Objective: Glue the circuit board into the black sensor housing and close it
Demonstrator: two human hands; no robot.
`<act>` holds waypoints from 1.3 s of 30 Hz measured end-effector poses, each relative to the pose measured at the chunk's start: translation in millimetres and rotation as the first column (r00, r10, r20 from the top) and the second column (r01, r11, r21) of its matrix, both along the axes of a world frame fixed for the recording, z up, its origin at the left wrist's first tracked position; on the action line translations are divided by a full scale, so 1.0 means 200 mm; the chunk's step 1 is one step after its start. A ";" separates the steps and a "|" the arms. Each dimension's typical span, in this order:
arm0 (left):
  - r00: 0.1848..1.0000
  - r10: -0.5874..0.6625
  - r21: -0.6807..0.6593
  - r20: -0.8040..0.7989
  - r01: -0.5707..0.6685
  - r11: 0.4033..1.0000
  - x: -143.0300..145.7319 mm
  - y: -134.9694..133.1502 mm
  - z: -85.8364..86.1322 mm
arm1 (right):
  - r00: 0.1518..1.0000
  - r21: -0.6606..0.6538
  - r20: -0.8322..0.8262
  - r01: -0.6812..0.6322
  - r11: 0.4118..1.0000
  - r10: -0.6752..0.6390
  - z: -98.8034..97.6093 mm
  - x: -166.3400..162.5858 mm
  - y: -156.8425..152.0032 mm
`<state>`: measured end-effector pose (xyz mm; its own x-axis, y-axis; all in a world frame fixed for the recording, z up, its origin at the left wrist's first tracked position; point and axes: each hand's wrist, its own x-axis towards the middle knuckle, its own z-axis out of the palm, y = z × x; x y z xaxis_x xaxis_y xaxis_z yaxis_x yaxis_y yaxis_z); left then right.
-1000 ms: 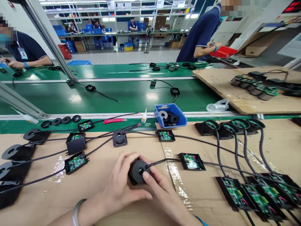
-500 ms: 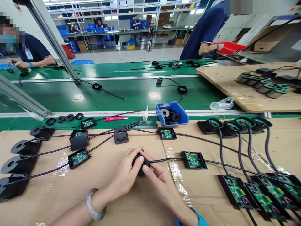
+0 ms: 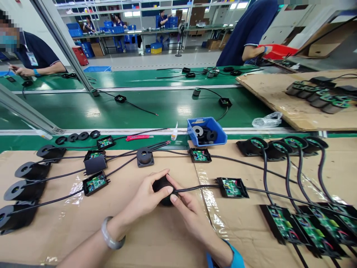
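My left hand (image 3: 145, 201) and my right hand (image 3: 186, 210) are both closed around a round black housing (image 3: 163, 185) that rests on the cardboard-covered bench (image 3: 145, 242). Thumbs and fingertips press on its top and cover most of it. A black cable (image 3: 195, 189) runs from the housing to the right into an open black box with a green circuit board (image 3: 232, 187). A similar black round part on a square base (image 3: 144, 156) stands just beyond my hands.
More cabled housings and open boards lie in rows at the left (image 3: 26, 186) and right (image 3: 306, 227). A blue bin (image 3: 206, 131) of black rings, a glue bottle (image 3: 174, 132) and a red knife (image 3: 138, 137) sit near the green conveyor (image 3: 156, 108). Other workers stand beyond it.
My fingers have closed further over the top of the round housing, hiding its centre hole. The view has shifted slightly, so everything sits a little higher and to the right.
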<state>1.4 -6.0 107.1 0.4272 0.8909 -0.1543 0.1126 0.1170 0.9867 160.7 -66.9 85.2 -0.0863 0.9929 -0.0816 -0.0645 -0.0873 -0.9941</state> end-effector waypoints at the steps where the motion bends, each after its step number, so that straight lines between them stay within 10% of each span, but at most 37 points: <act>1: 1.000 0.006 0.003 0.001 -0.006 1.000 0.00 0.00 0.00 | 1.000 0.006 0.006 -0.003 1.000 0.003 0.00 0.00 0.00; 14: 0.998 0.025 0.140 -0.057 -0.017 0.990 0.06 0.00 0.05 | 0.991 -0.002 -0.048 0.122 0.993 -0.122 0.01 -0.03 0.03; 25: 0.996 -0.089 -0.113 -0.030 0.085 0.990 -0.07 0.04 0.06 | 0.994 -0.127 -0.105 0.016 0.992 -0.030 0.06 0.00 0.03; 28: 0.990 -0.074 0.110 -0.118 0.087 0.990 -0.10 -0.03 0.11 | 0.994 -0.151 -0.105 -0.001 0.989 -0.015 0.07 0.00 0.02; 30: 0.968 0.001 0.487 -0.253 0.126 0.864 -0.12 -0.09 0.13 | 0.995 -0.162 -0.099 -0.015 0.987 -0.001 0.08 0.00 0.01; 35: 0.907 0.208 0.922 -0.367 0.325 0.210 -0.12 -0.16 0.04 | 0.996 -0.145 -0.060 -0.073 0.987 0.064 0.09 -0.01 0.01; 39: 0.881 0.337 0.942 -0.333 0.328 0.072 -0.14 -0.15 -0.04 | 0.988 -0.077 0.046 -0.141 0.987 0.145 0.13 0.01 0.02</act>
<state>-27.1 -36.5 100.0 0.6159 0.3535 0.7041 0.4747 -0.8797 0.0264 162.2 -63.3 111.5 -0.2207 0.9618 -0.1617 0.0051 -0.1647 -0.9863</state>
